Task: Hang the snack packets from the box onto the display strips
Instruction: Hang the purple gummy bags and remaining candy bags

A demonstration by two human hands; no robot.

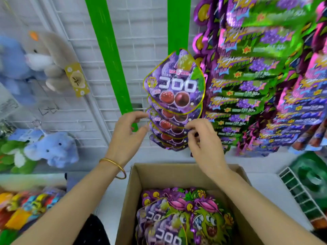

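Two green display strips (pixel 103 50) on a white wire grid (pixel 141 32). At least five purple hanging packets (pixel 174 82) overlap down the right strip, between both hands.

Left hand (pixel 127 133): fingers loosely curled, tips at the stack's left edge; grip unclear. Right hand (pixel 203 138) pinches a lower packet's right edge.

One cardboard box (pixel 131 200) below the wrists, with more packets (pixel 185 218) inside, uncounted. White counter (pixel 265 188). Plush toys (pixel 53 149) left of the left hand.

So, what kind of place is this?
Probably a small shop: purple grape-gummy packets hang on a green display strip, plush toys hang on a white wire grid wall, and an open brown cardboard box holds more packets.
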